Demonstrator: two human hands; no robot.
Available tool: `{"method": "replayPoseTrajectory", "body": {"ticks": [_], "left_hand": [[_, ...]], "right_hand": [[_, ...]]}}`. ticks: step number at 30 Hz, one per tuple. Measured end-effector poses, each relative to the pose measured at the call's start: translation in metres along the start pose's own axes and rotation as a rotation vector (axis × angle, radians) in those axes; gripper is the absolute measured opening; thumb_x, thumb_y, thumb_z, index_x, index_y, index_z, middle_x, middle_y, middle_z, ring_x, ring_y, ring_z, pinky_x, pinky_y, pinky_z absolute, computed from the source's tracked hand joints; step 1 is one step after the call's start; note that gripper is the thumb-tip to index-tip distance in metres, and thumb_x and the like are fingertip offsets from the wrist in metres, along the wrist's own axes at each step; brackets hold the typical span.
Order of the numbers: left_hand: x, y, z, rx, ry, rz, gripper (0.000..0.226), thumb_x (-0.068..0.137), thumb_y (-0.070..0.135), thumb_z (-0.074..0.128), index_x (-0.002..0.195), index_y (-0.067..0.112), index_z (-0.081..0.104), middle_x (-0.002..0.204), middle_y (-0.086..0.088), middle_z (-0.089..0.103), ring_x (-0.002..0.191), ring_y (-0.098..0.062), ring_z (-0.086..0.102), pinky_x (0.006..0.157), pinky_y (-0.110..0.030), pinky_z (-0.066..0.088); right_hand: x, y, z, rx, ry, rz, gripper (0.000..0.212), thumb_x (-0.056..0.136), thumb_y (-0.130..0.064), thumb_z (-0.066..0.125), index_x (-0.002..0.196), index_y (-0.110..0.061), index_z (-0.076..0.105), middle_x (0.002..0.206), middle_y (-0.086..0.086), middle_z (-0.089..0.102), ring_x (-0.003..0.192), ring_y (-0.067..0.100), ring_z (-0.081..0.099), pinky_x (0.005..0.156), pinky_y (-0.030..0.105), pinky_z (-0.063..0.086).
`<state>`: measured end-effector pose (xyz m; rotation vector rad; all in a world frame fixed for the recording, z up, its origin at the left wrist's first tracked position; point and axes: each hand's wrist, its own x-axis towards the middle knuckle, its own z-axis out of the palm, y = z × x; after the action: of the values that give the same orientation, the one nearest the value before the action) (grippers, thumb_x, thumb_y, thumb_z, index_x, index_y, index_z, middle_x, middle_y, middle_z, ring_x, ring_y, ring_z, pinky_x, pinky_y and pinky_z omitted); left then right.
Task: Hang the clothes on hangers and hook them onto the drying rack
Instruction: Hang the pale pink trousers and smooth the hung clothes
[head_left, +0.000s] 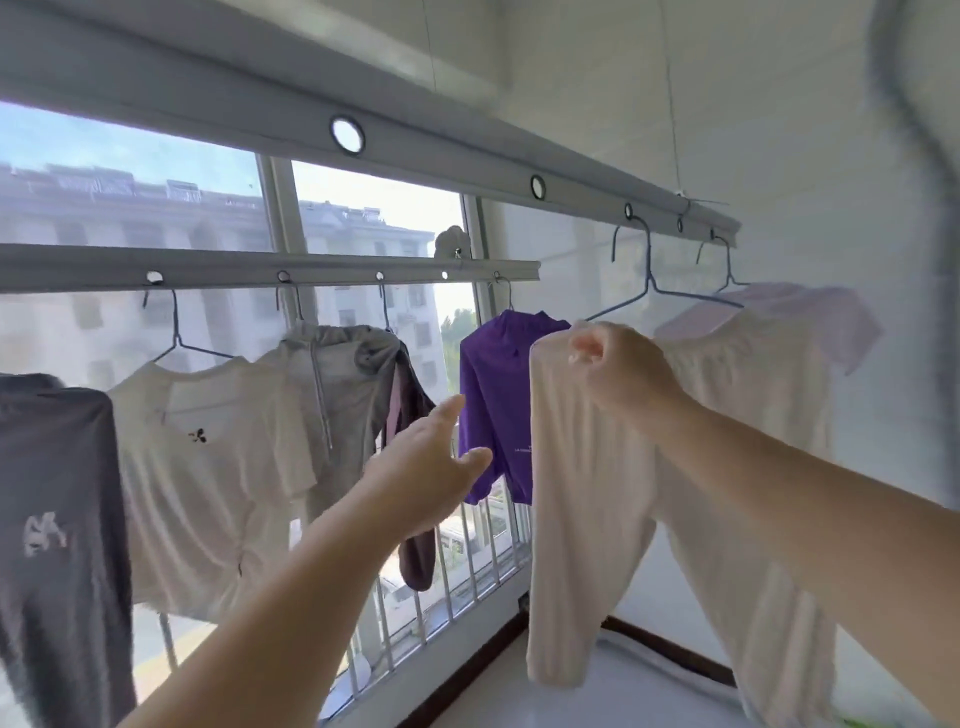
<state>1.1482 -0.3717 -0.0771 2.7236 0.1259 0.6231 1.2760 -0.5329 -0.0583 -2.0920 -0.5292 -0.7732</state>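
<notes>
Two hands are up in front of the drying rack (291, 267). The right hand (618, 371) has its grip closed in a fist on the top edge of the cream trousers (587, 493), pinching the waistband where it drapes over a blue hanger (649, 291) — that hanger's hook sits in a hole of the nearer rail (467, 150), up and to the right of the fist. The trousers fall straight down from the grip, both legs hanging free below the wrist, well above the floor.

The left hand (431, 462) is open, fingers straight and together, thumb out, reaching toward the gap between the grey hoodie (343, 374) and the purple top (498, 395); it holds nothing, and whether its fingertips touch any cloth cannot be told.

Along the far rail hang, left to right, a dark grey shirt (57, 519), a white T-shirt (208, 457), the hoodie and the purple top, each on its own hanger. Behind the trousers, on the nearer rail, a pale lilac shirt (810, 317) hangs — just beside them, to the right.
</notes>
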Motion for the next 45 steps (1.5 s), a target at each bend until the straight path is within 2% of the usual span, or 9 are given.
{"method": "replayPoseTrajectory", "body": {"ticks": [7,11,13,17,25,28,31,36,45], "left_hand": [[0.056,0.043,0.042,-0.088,0.042,0.077,0.063,0.089,0.04,0.049,0.143,0.032,0.018,0.143,0.005,0.04,0.129,-0.016,0.039,0.106,-0.036,0.033],[0.079,0.058,0.055,-0.168,0.131,0.12,0.058,0.088,0.036,0.052,0.14,0.031,0.027,0.134,0.006,0.05,0.125,-0.011,0.043,0.098,-0.027,0.033],[0.086,0.061,0.059,-0.183,0.155,0.126,0.056,0.088,0.035,0.054,0.139,0.031,0.031,0.129,0.007,0.053,0.121,-0.011,0.047,0.097,-0.026,0.033],[0.096,0.066,0.062,-0.214,0.222,0.162,0.049,0.086,0.033,0.058,0.132,0.03,0.042,0.117,0.008,0.059,0.111,-0.009,0.053,0.088,-0.017,0.033],[0.1,0.08,0.06,-0.277,0.307,0.256,0.05,0.081,0.039,0.063,0.127,0.034,0.047,0.122,0.015,0.055,0.112,0.001,0.049,0.088,-0.013,0.029],[0.097,0.084,0.057,-0.215,0.339,0.327,0.055,0.082,0.04,0.061,0.133,0.034,0.041,0.136,0.016,0.042,0.122,0.001,0.039,0.096,-0.014,0.026],[0.094,0.085,0.056,-0.128,0.347,0.333,0.068,0.082,0.043,0.06,0.14,0.04,0.025,0.152,0.012,0.017,0.14,-0.011,0.019,0.113,-0.034,0.022],[0.087,0.079,0.059,0.035,0.357,0.251,0.086,0.082,0.046,0.057,0.142,0.044,-0.006,0.151,0.012,-0.024,0.14,-0.011,-0.02,0.117,-0.037,0.001],[0.042,0.035,0.051,0.048,0.491,-0.094,0.1,0.084,0.045,0.054,0.134,0.037,-0.032,0.149,0.004,-0.033,0.138,-0.017,-0.028,0.116,-0.043,-0.002]], "right_hand": [[0.075,0.081,-0.032,-0.464,0.232,-0.011,0.041,0.082,-0.014,0.052,0.122,-0.005,0.049,0.124,0.017,0.053,0.115,0.036,0.048,0.093,0.042,0.039],[0.109,0.099,-0.039,-0.563,0.164,-0.007,0.037,0.089,-0.021,0.046,0.122,-0.005,0.041,0.117,0.018,0.057,0.11,0.035,0.052,0.094,0.042,0.035],[0.119,0.102,-0.044,-0.465,0.087,0.022,0.034,0.093,-0.03,0.041,0.119,-0.009,0.049,0.114,0.015,0.062,0.106,0.033,0.056,0.091,0.04,0.036],[0.126,0.112,-0.053,-0.139,0.02,-0.036,0.027,0.091,-0.035,0.05,0.077,-0.016,0.062,0.077,0.001,0.067,0.076,0.025,0.059,0.066,0.032,0.04],[0.124,0.098,-0.061,-0.001,0.29,-0.03,0.025,0.091,-0.035,0.05,0.083,-0.017,0.066,0.078,-0.005,0.065,0.075,0.02,0.056,0.065,0.03,0.038],[0.121,0.094,-0.064,0.044,0.375,-0.008,0.027,0.091,-0.036,0.048,0.083,-0.016,0.065,0.08,-0.003,0.067,0.078,0.022,0.056,0.065,0.031,0.036],[0.104,0.089,-0.065,0.124,0.432,-0.011,0.026,0.091,-0.035,0.047,0.081,-0.017,0.063,0.08,-0.004,0.066,0.078,0.021,0.056,0.064,0.03,0.033],[0.061,0.064,-0.059,0.204,0.388,-0.1,0.023,0.092,-0.036,0.049,0.086,-0.02,0.064,0.078,-0.007,0.067,0.078,0.018,0.057,0.063,0.029,0.032],[-0.005,-0.012,-0.029,0.293,0.144,-0.321,0.017,0.089,-0.037,0.054,0.089,-0.026,0.067,0.073,-0.015,0.065,0.074,0.009,0.057,0.062,0.019,0.036]]}}
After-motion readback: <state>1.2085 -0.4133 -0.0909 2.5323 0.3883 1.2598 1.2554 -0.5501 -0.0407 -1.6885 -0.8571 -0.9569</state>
